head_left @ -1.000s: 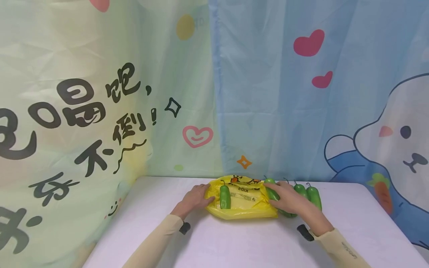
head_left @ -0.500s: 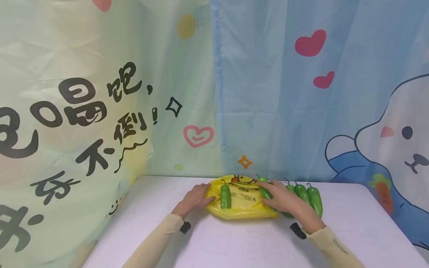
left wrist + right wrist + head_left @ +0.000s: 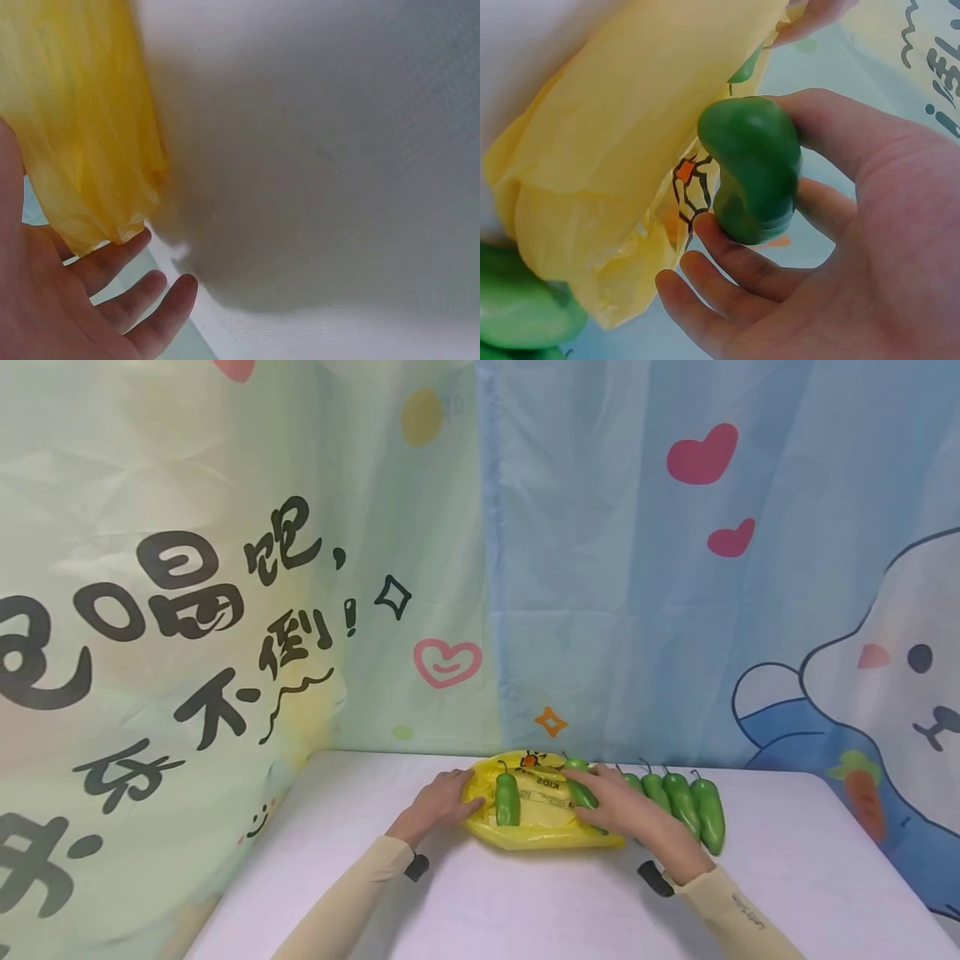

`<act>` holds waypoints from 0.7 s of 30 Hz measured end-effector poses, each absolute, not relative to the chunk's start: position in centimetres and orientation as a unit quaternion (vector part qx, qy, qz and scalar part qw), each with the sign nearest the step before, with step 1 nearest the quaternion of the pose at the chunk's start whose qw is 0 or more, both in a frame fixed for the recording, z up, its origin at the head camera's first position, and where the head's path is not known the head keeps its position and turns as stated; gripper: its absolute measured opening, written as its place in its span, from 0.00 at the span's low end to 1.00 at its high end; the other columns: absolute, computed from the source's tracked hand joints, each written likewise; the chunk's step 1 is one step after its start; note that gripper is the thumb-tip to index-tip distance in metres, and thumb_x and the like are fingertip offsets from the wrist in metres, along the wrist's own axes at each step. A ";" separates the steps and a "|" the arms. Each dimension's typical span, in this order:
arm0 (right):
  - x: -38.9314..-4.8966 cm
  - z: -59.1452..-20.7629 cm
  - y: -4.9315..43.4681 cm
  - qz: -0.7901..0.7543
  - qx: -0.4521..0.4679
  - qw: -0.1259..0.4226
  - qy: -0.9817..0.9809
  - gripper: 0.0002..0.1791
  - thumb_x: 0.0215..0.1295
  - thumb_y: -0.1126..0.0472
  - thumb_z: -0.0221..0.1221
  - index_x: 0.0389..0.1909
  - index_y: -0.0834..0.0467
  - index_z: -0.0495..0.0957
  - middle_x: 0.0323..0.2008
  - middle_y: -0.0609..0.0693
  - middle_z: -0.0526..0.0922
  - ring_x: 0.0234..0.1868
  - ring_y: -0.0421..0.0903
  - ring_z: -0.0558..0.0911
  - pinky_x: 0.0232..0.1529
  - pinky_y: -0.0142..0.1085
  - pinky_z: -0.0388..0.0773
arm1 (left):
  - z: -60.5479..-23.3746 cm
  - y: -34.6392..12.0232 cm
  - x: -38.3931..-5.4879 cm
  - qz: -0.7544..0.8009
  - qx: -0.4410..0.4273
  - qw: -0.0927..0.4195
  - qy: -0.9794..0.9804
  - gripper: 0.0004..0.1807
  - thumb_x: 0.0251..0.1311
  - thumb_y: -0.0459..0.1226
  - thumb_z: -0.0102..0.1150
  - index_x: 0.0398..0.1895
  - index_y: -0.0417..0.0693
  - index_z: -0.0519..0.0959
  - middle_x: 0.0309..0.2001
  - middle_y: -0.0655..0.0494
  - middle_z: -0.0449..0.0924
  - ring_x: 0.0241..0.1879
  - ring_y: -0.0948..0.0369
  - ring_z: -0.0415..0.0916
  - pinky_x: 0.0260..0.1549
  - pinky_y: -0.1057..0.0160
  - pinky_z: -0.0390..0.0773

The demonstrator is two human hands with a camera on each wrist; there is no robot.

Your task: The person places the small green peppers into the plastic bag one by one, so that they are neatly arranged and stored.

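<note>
A yellow plastic bag [image 3: 540, 839] lies on the table with its mouth spread, and one green pepper [image 3: 507, 799] sits at the left inside it. My left hand [image 3: 442, 806] holds the bag's left edge, the plastic between thumb and fingers [image 3: 112, 262]. My right hand [image 3: 618, 802] grips another green pepper [image 3: 754, 169] between thumb and fingertips, over the right side of the bag's mouth. In the right wrist view the held pepper's rounded end faces the camera, beside the bag's printed inner side.
Several more green peppers [image 3: 681, 802] lie in a row on the white table [image 3: 525, 910], right of the bag and partly behind the right hand. A printed curtain [image 3: 570, 568] hangs along the table's back edge and left side.
My right hand has carried its pepper leftward from the bag's right edge to over the mouth, uncovering more of the row. The left hand has kept its place on the bag.
</note>
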State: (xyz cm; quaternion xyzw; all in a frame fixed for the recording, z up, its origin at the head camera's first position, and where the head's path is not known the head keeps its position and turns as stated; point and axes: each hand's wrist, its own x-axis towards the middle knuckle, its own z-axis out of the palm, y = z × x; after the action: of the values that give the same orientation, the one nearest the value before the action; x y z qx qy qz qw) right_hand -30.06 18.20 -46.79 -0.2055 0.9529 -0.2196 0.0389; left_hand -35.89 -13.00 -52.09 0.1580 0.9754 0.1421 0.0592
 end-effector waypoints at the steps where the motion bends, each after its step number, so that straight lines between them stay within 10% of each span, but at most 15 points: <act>1: -30.1 -46.8 18.1 -0.222 -0.207 0.040 0.952 0.35 0.68 0.56 0.63 0.74 0.54 0.65 0.68 0.73 0.65 0.67 0.72 0.68 0.59 0.66 0.73 | -52.1 -13.0 -35.9 0.142 0.158 0.059 0.975 0.37 0.67 0.56 0.54 0.73 0.44 0.67 0.71 0.43 0.69 0.70 0.45 0.66 0.67 0.45 0.71; 21: -30.6 -47.7 15.3 -0.234 -0.217 0.047 0.946 0.34 0.68 0.56 0.62 0.74 0.52 0.65 0.68 0.70 0.68 0.67 0.68 0.70 0.59 0.63 0.75 | -52.6 -13.1 -36.3 0.131 0.162 0.057 0.976 0.38 0.67 0.57 0.53 0.73 0.45 0.66 0.71 0.44 0.69 0.71 0.46 0.66 0.67 0.45 0.72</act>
State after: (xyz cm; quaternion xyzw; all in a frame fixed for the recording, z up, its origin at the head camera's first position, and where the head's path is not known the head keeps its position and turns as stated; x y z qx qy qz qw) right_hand -30.65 15.30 -47.74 -0.2174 0.9464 -0.2343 0.0475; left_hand -36.32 -13.14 -52.61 0.1619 0.9765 0.1308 0.0566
